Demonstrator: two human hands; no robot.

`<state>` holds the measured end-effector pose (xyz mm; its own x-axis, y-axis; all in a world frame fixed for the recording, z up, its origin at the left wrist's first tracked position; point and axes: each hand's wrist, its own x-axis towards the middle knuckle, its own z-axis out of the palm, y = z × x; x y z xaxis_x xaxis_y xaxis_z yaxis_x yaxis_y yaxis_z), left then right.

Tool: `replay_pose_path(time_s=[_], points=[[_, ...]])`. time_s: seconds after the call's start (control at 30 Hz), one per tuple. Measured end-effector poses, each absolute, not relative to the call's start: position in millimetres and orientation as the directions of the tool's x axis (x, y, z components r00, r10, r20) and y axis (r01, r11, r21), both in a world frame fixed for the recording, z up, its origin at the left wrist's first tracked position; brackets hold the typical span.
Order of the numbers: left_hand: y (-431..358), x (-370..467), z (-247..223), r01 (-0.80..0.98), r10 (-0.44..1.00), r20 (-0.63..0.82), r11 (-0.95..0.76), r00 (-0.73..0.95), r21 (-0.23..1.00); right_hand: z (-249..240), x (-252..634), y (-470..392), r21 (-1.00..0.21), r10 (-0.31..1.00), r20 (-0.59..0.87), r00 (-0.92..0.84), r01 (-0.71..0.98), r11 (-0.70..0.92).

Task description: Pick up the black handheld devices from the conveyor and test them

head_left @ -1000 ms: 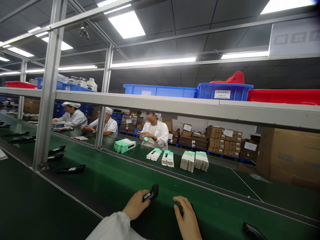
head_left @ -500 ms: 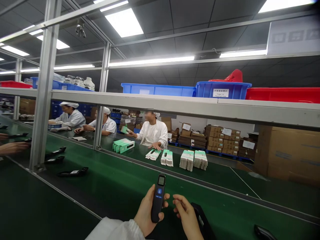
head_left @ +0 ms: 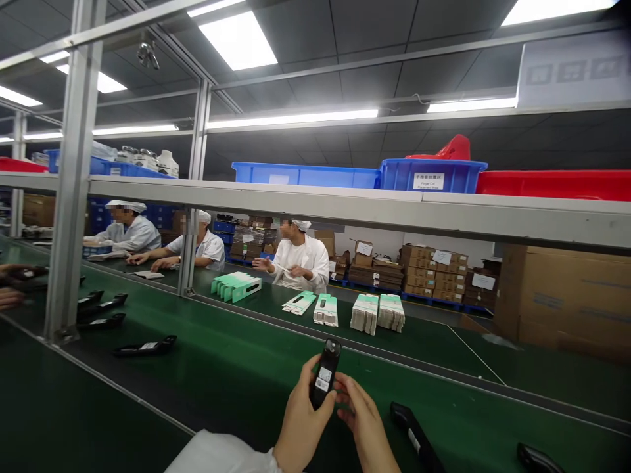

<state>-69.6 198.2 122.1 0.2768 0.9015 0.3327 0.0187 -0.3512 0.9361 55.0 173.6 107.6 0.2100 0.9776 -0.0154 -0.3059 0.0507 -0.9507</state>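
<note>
A slim black handheld device (head_left: pixel 324 380) is upright in my left hand (head_left: pixel 302 410), which is closed around it. Its back, with white printed labels, faces me. Close against its right side is my right hand (head_left: pixel 362 414), fingers loosely bent and somewhat apart. Whether those fingertips touch the device I cannot tell. To the right of my hands another black device (head_left: pixel 414 435) lies on the green belt (head_left: pixel 246 368), and one more dark device (head_left: pixel 538 458) is at the lower right edge.
Several black devices (head_left: pixel 145 346) lie on the belt to the left, near a metal post (head_left: pixel 69 197). Across the belt a person in white (head_left: pixel 303 259) sits behind green-and-white boxes (head_left: pixel 365 313). A shelf (head_left: pixel 345 202) with blue bins (head_left: pixel 434 176) spans overhead. Another worker's hands (head_left: pixel 10 295) show at far left.
My left hand has turned the device from its screen side to its labelled back. My right hand has come closer to it. Across the belt, the person no longer holds up a green box.
</note>
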Motion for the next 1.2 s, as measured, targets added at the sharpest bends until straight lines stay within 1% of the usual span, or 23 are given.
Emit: replay_pose_path(time_s=[0.13, 0.2, 0.27, 0.33, 0.47, 0.57, 0.67, 0.83, 0.9, 0.97, 1.0, 1.03, 1.13, 1.2], points=[[191, -66, 122, 0.031, 0.888, 0.276, -0.308, 0.367, 0.951, 119, 49, 167, -0.898, 0.989, -0.05, 0.138, -0.44, 0.016], [190, -66, 122, 0.031, 0.888, 0.252, -0.285, 0.385, 0.958, 120, 49, 166, -0.886, 0.99, -0.049, 0.131, -0.464, 0.017], [192, -66, 121, -0.006, 0.896, 0.237, -0.253, 0.377, 0.967, 118, 50, 167, -0.894, 0.989, -0.047, 0.14, -0.448, 0.021], [196, -67, 119, -0.083, 0.921, 0.195, -0.177, 0.337, 0.981, 115, 51, 168, -0.914, 0.988, -0.034, 0.153, -0.405, 0.031], [208, -71, 115, -0.235, 0.964, -0.012, 0.077, 0.266, 0.969, 109, 50, 170, -0.934, 0.991, 0.013, 0.134, -0.352, 0.06], [215, -76, 112, -0.298, 0.964, -0.118, 0.187, 0.237, 0.936, 105, 50, 172, -0.926, 0.989, 0.036, 0.143, -0.366, 0.086], [219, -80, 111, -0.327, 0.962, -0.176, 0.239, 0.211, 0.915, 104, 50, 171, -0.92, 0.988, 0.006, 0.157, -0.387, 0.067], [219, -83, 111, -0.324, 0.961, -0.168, 0.235, 0.221, 0.916, 106, 48, 167, -0.938, 0.993, -0.018, 0.12, -0.345, 0.024], [218, -83, 111, -0.306, 0.96, -0.163, 0.23, 0.228, 0.924, 101, 50, 168, -0.957, 0.988, -0.048, 0.147, -0.291, -0.003], [217, -82, 111, -0.277, 0.963, -0.148, 0.209, 0.227, 0.938, 91, 55, 173, -0.987, 0.976, -0.053, 0.211, -0.158, -0.02], [216, -82, 111, -0.258, 0.965, -0.133, 0.191, 0.226, 0.947, 85, 59, 176, -0.998, 0.972, -0.034, 0.234, -0.065, -0.02], [216, -82, 111, -0.238, 0.968, -0.115, 0.169, 0.224, 0.956, 79, 62, 179, -0.999, 0.961, 0.024, 0.277, 0.048, 0.011], [216, -81, 110, -0.178, 0.968, -0.077, 0.121, 0.24, 0.977, 63, 73, 187, -0.984, 0.935, 0.106, 0.339, 0.173, 0.049], [216, -80, 108, -0.15, 0.966, -0.063, 0.103, 0.25, 0.983, 57, 78, 189, -0.959, 0.914, 0.148, 0.377, 0.28, 0.04]])
